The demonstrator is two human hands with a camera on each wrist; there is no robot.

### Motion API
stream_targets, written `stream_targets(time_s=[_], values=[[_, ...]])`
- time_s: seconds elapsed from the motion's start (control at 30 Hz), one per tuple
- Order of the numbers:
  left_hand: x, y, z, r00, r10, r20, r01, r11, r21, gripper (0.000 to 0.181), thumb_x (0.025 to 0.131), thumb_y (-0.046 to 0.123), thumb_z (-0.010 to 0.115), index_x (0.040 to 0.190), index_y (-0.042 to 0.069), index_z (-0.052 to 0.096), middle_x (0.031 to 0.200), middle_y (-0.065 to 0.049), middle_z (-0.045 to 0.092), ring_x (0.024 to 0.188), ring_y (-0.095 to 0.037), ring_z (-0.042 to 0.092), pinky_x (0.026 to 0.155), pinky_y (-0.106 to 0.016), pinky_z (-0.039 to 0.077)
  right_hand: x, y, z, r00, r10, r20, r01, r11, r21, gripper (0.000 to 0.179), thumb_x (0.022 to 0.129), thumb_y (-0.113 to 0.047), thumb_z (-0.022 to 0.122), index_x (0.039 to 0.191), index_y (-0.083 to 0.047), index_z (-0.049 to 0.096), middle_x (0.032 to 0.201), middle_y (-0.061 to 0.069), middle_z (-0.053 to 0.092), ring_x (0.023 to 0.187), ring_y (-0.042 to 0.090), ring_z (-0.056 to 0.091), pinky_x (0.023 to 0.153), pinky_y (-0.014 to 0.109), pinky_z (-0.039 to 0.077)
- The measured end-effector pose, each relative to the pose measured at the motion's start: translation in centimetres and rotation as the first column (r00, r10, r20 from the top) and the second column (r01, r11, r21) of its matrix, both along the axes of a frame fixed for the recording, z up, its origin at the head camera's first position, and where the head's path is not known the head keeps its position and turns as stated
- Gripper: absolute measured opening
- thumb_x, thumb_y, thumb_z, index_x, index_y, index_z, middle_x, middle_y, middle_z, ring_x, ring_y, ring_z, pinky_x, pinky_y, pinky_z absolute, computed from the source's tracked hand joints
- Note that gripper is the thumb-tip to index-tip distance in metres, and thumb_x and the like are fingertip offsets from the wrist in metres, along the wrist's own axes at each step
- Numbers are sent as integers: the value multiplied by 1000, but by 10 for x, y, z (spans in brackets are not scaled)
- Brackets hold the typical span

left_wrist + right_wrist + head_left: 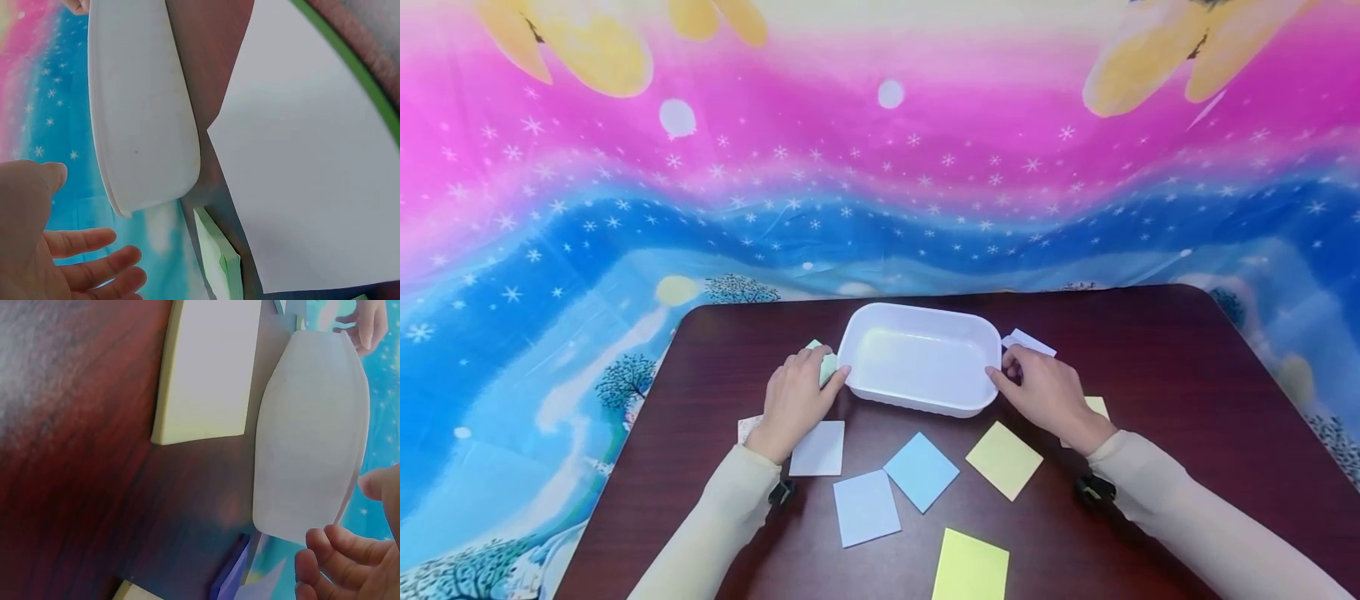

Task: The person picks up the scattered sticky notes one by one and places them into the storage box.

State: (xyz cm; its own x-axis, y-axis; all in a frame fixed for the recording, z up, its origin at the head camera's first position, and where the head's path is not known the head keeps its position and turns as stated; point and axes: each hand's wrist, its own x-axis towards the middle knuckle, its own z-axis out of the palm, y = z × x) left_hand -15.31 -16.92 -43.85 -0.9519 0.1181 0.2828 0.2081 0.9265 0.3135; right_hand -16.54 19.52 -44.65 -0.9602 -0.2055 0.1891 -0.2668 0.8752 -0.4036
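Note:
A white plastic tub [917, 400] stands at the far middle of the dark table, nothing inside it. At its left end is my left hand [801, 392], thumb by the rim; in the left wrist view a gap shows between the spread fingers [94, 240] and the tub. My right hand [1045, 387] is at the opposite end, thumb tip at the rim and fingers loosely bent beside the end wall. In the right wrist view, its fingertips [315, 537] overlap the tub's lower corner. A green sticky-note pad [219, 262] lies near my left hand, a purple one [230, 569] near my right.
Square note pads lie scattered in front of the tub: blue [922, 471], pale lilac [867, 508], white [817, 448], and yellow [1004, 460]. Another yellow pad [972, 567] is at the near edge of view. Behind the table [700, 358] hangs a colourful printed cloth [880, 217].

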Motion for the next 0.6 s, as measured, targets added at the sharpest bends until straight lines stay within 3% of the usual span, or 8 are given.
stream_targets(time_s=[0.4,0.6], values=[[-17,-2,-2,999,27,46,-28,1000,13,44,98,44,62,123,8,67,101,-13,73,83,-29,69,67,-45,55,-8,3,-3,999,-26,36,28,999,-36,26,96,-38,67,91,-12,66,75,0,64,60,13,50,53,31,37],[-26,-1,-2,996,44,77,-46,999,26,41,102,40,57,124,8,67,98,-12,72,81,-27,68,66,-43,54,-11,2,-3,999,-24,35,25,999,-28,25,98,-36,65,88,-13,65,69,-1,60,57,14,47,50,31,35]])
